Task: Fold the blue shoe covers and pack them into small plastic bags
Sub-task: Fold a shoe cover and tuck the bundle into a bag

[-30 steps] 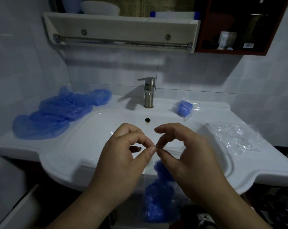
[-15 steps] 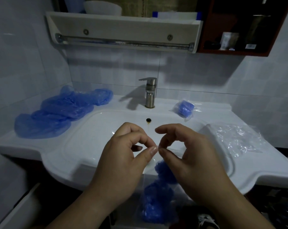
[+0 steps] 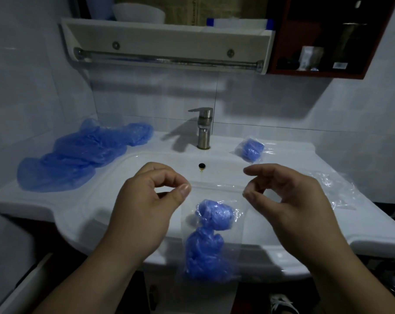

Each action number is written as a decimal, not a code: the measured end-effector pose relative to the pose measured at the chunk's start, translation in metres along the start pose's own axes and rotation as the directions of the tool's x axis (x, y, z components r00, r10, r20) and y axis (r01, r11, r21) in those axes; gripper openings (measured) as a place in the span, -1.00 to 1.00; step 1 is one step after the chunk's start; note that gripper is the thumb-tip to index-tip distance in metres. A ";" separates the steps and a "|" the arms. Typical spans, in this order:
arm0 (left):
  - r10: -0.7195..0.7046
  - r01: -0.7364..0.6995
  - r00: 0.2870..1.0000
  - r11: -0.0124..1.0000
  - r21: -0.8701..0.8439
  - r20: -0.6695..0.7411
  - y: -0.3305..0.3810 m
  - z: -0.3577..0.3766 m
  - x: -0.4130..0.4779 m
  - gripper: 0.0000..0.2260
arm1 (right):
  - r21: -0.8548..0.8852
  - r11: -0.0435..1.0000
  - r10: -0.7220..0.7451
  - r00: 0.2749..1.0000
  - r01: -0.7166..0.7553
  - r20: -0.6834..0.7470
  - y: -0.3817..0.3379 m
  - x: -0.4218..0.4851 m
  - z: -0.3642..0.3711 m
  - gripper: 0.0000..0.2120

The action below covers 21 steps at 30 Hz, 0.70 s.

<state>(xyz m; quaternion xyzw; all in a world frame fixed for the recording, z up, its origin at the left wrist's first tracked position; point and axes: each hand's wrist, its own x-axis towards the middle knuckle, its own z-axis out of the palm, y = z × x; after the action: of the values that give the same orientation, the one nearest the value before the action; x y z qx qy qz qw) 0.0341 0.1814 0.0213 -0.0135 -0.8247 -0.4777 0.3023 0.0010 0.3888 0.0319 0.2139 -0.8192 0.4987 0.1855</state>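
Observation:
A small clear plastic bag (image 3: 214, 189) hangs over the sink's front edge, stretched between my hands. Two bunched blue shoe covers (image 3: 207, 245) sit inside it, one above the other. My left hand (image 3: 146, 205) pinches the bag's top left corner between thumb and forefinger. My right hand (image 3: 289, 200) pinches the top right corner. A heap of loose blue shoe covers (image 3: 83, 155) lies on the counter at the left. One packed bag with a blue bundle (image 3: 252, 150) lies right of the tap.
The white sink (image 3: 124, 196) fills the middle, with a steel tap (image 3: 204, 128) at the back. Crumpled clear empty bags (image 3: 336, 186) lie on the right counter. A shelf with a towel rail (image 3: 167, 60) hangs above, beside a dark red cabinet (image 3: 327, 37).
My hands have moved apart sideways along the bag's top, from nearly touching to a bag's width apart. The bag now hangs stretched flat between them.

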 end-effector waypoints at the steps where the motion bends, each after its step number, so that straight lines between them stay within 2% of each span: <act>1: -0.002 0.002 1.000 1.000 0.000 0.003 -0.001 0.001 0.000 -0.82 | 0.032 0.999 0.014 1.000 -0.014 -0.012 0.001 0.000 -0.001 -0.75; 4: -0.011 0.011 1.000 1.000 -0.023 0.011 -0.002 0.003 0.000 -0.83 | 0.244 0.965 0.111 0.993 -0.098 -0.039 0.004 0.001 -0.003 -0.74; 7: -0.068 0.068 0.998 0.997 -0.042 0.011 -0.004 0.008 0.001 -0.86 | 0.489 0.854 0.219 0.975 -0.176 -0.030 0.008 0.004 -0.003 -0.73; 10: -0.157 0.160 0.987 0.975 -0.153 0.032 -0.004 0.013 0.000 -0.86 | 0.555 0.803 0.282 0.959 -0.218 -0.032 0.012 0.004 0.002 -0.75; 12: -0.234 0.233 0.972 0.951 -0.202 0.022 -0.002 0.015 0.001 -0.90 | 0.587 0.762 0.314 0.949 -0.275 0.037 0.014 0.004 0.003 -0.76; 15: -0.343 0.308 0.938 0.895 -0.323 -0.056 -0.003 0.014 0.006 -0.91 | 0.473 0.760 0.337 0.893 -0.445 0.299 0.017 0.001 0.001 -0.61; 18: -0.457 0.362 0.885 0.792 -0.491 -0.084 -0.006 0.015 0.012 -0.91 | 0.312 0.801 0.315 0.803 -0.511 0.506 0.021 -0.004 0.008 -0.52; 19: -0.484 0.375 0.871 0.762 -0.527 -0.080 -0.007 0.017 0.013 -0.92 | 0.292 0.806 0.308 0.786 -0.515 0.536 0.023 -0.006 0.012 -0.55; 21: -0.519 0.403 0.853 0.723 -0.561 -0.056 -0.007 0.021 0.014 -0.94 | 0.271 0.819 0.307 0.785 -0.506 0.538 0.026 -0.009 0.018 -0.76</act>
<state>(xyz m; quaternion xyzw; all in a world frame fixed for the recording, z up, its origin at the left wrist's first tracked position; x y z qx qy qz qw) 0.0097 0.1903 0.0152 0.1606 -0.6003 -0.7450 0.2425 -0.0070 0.3847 -0.0005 0.1760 -0.7455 0.6167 -0.1815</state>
